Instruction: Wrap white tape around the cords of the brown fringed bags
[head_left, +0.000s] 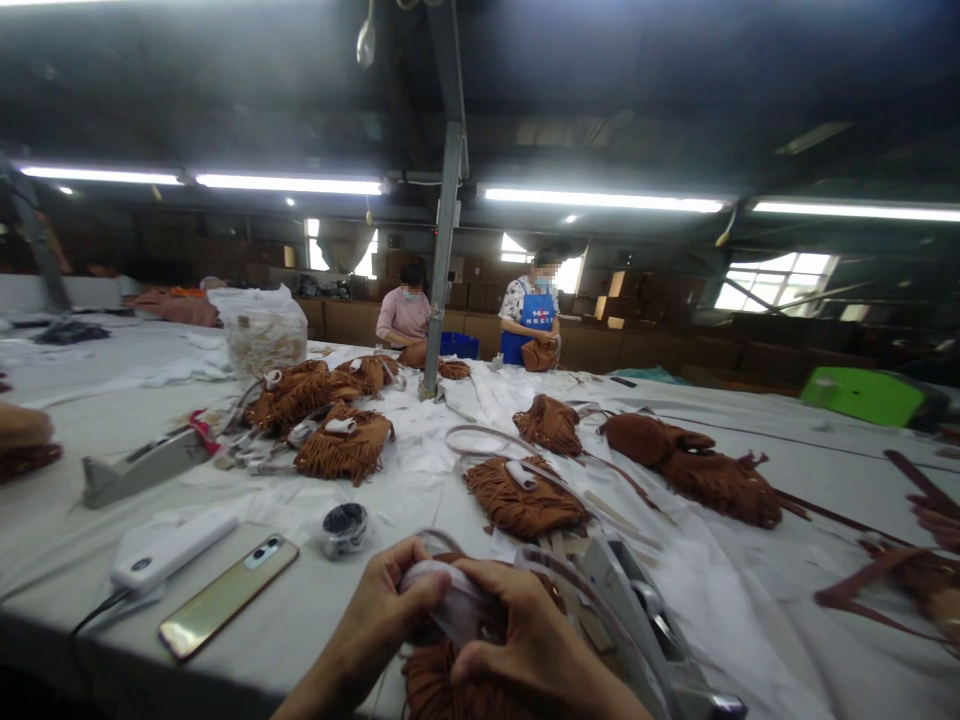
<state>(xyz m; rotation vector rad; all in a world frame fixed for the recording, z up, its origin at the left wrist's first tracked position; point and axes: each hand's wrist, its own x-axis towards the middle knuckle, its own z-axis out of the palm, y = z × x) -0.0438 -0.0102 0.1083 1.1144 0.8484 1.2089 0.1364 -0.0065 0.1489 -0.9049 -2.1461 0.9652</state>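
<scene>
Grasping whitish material (463,605), both hands (386,600) (536,625) partly hide it; brown fringed bag (431,690) below cut off.

Item: blue apron (534,301), worn by a standing person (517,303) across the table (409,505). Marking: white lettering with a small red mark on the chest; too small to read. Legible text: none.

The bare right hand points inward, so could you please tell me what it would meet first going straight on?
Beyond the thin whitish wrapping that it grips, the right hand would probably meet the bare left hand first, though depth is unclear.
</scene>
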